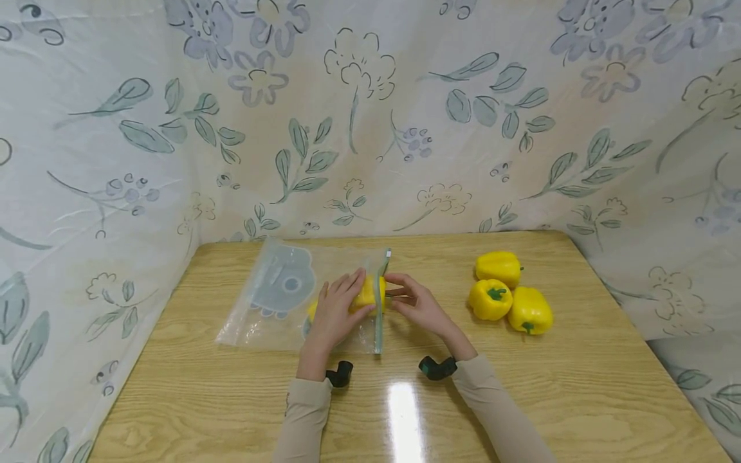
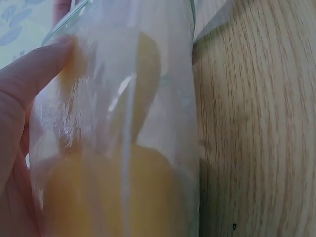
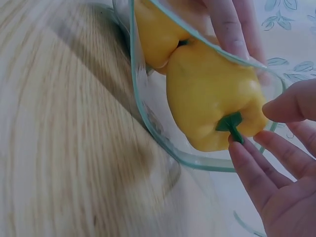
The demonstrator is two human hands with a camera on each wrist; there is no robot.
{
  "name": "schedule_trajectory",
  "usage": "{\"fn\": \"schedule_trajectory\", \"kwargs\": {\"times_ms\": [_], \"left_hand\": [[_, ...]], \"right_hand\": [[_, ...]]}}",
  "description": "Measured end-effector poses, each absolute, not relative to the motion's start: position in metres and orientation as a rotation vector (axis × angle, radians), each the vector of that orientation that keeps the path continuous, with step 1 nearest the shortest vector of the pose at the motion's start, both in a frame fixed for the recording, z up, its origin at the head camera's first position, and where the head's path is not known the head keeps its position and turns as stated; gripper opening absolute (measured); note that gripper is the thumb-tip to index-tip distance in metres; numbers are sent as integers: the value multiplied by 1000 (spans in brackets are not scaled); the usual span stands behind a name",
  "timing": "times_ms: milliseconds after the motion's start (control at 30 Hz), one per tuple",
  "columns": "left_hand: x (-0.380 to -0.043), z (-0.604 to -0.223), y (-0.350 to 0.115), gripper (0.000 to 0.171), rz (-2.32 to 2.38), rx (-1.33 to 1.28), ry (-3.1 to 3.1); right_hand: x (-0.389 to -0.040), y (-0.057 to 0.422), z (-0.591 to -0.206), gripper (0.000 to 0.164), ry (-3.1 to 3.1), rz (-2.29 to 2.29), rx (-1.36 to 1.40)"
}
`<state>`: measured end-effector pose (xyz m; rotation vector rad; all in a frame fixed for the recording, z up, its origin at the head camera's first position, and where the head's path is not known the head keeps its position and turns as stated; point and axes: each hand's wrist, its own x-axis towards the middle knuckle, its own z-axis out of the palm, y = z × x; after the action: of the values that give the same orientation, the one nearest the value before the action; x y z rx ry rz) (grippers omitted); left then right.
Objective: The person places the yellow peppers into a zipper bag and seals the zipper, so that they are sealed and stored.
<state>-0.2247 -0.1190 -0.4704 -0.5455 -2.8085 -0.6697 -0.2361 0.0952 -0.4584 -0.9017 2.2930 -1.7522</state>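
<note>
A clear zip bag (image 1: 338,257) with a green-edged mouth lies flat, its opening toward the right. Inside it are yellow bell peppers; one (image 3: 212,94) sits at the mouth with its green stem outward, and another (image 3: 158,37) lies deeper. My left hand (image 1: 336,315) holds the bag around the pepper near the mouth, its thumb (image 2: 37,69) against the plastic. At the opening, my right hand (image 1: 422,308) has its thumb and fingertips on the stem end of the pepper. In the left wrist view, the plastic blurs the peppers (image 2: 108,192).
Three more yellow bell peppers (image 1: 498,267), (image 1: 490,299), (image 1: 530,311) stand grouped on the right of the wooden table (image 1: 579,386). A floral cloth (image 1: 370,128) hangs behind the table. Dark wrist cameras (image 1: 341,374) sit on both wrists.
</note>
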Motion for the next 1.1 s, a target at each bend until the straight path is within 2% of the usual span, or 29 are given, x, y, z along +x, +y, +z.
{"fn": "schedule_trajectory", "kwargs": {"times_ms": [533, 767, 1100], "left_hand": [[-224, -469, -117, 72, -677, -550, -2791], [-224, -471, -117, 72, -671, -549, -2781], [-225, -470, -117, 72, -645, -532, -2802]], "right_hand": [[-246, 91, -483, 50, 2213, -1813, -927], [-246, 90, -483, 50, 2115, -1911, -1040], [-245, 88, -484, 55, 2029, -1928, -933]]}}
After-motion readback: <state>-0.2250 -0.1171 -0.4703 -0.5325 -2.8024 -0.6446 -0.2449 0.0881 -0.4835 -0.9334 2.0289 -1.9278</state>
